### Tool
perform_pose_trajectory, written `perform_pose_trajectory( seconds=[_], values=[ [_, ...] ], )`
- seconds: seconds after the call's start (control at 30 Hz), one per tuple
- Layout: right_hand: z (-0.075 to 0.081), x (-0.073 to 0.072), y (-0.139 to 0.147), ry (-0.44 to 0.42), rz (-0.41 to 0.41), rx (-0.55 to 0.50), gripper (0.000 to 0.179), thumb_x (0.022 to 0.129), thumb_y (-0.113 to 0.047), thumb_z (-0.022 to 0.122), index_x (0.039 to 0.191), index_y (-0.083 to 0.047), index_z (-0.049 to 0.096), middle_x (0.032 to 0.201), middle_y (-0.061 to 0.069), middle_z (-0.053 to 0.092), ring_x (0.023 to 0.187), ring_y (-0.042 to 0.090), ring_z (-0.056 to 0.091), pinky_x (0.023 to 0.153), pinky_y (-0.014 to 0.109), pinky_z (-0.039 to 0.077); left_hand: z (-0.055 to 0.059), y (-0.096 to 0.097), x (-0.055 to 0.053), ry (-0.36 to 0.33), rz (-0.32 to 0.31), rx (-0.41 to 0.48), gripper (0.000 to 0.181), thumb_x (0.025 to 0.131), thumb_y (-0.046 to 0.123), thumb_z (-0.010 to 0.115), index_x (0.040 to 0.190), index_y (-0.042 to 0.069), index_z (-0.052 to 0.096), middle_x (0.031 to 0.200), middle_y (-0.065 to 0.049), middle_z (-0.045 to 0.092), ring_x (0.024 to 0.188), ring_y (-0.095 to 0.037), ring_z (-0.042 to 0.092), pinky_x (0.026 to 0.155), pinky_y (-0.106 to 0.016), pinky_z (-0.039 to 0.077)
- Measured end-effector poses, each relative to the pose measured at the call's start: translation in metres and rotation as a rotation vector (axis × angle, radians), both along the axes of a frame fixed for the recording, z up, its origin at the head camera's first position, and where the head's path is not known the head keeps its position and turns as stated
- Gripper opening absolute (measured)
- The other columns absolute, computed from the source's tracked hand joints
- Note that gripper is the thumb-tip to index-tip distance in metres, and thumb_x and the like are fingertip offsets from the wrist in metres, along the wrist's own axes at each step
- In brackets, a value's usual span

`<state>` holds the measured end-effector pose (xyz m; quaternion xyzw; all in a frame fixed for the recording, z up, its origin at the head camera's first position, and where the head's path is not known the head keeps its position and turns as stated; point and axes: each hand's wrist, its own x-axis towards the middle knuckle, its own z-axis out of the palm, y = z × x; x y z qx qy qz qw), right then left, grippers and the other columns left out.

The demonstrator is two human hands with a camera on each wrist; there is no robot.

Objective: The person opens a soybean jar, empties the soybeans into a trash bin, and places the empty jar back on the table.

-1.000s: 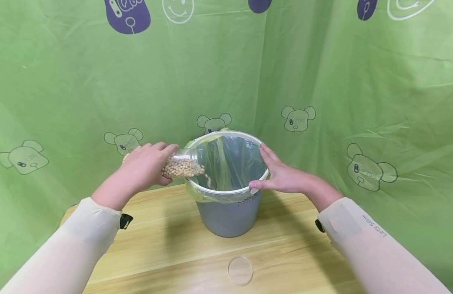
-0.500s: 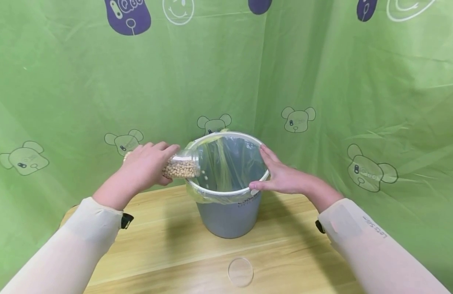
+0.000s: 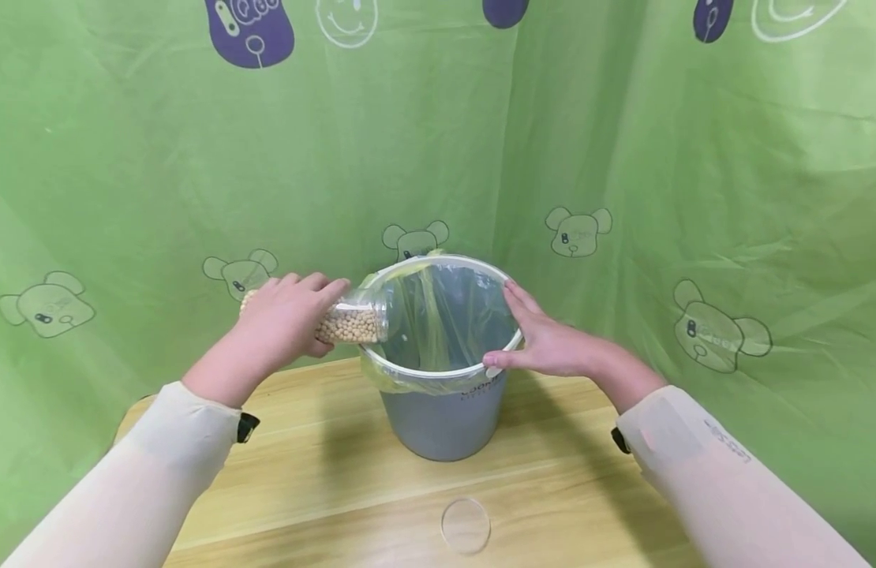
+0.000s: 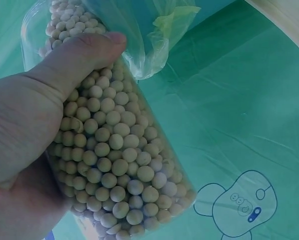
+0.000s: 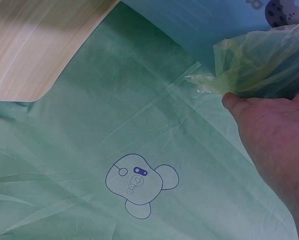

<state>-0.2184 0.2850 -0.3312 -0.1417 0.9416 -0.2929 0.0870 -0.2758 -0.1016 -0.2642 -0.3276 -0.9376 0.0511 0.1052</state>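
My left hand (image 3: 285, 319) grips a clear plastic jar (image 3: 372, 304) of pale round beans, tipped on its side. The jar's mouth overlaps the left rim of a grey trash can (image 3: 438, 430) in the head view. A bean (image 3: 404, 338) shows inside the can's opening. Many beans (image 4: 114, 135) fill the jar's lower part in the left wrist view, where the thumb lies across the clear wall. My right hand (image 3: 544, 339) rests against the can's right rim, thumb and fingers spread and fairly straight. A thin yellowish bin liner (image 3: 409, 384) folds over the rim.
A clear round lid (image 3: 466, 525) lies on the wooden table (image 3: 303, 473) in front of the can. Green sheeting (image 3: 438, 142) printed with bear heads hangs close behind and at both sides.
The stream of beans leaving the jar has thinned to a single bean in the can's opening. The jar has barely shifted, and the right hand stays on the rim.
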Motion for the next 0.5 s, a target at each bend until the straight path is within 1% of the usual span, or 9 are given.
perform_pose_trajectory(
  seconds=[0.17, 0.5],
  values=[
    [-0.0014, 0.0018, 0.0006, 0.001, 0.000, 0.001, 0.131, 0.094, -0.066, 0.073, 0.172, -0.003, -0.012, 0.181, 0.010, -0.026, 0.167, 0.054, 0.002, 0.132, 0.071, 0.018, -0.0024, 0.0024, -0.0012, 0.032, -0.014, -0.018, 0.093, 0.070, 0.026, 0.100, 0.152, 0.014, 0.057, 0.143, -0.016, 0.070, 0.120, -0.044, 0.069, 0.098, -0.056, 0.060],
    [0.0009, 0.0011, -0.0007, -0.004, 0.005, -0.008, 0.131, 0.094, -0.065, 0.073, 0.171, -0.002, -0.011, 0.181, 0.011, -0.026, 0.167, 0.054, 0.001, 0.132, 0.071, 0.018, -0.0020, 0.0018, -0.0025, 0.055, -0.021, -0.027, 0.094, 0.070, 0.026, 0.100, 0.153, 0.015, 0.057, 0.143, -0.015, 0.070, 0.118, -0.043, 0.069, 0.096, -0.055, 0.060]
  ],
)
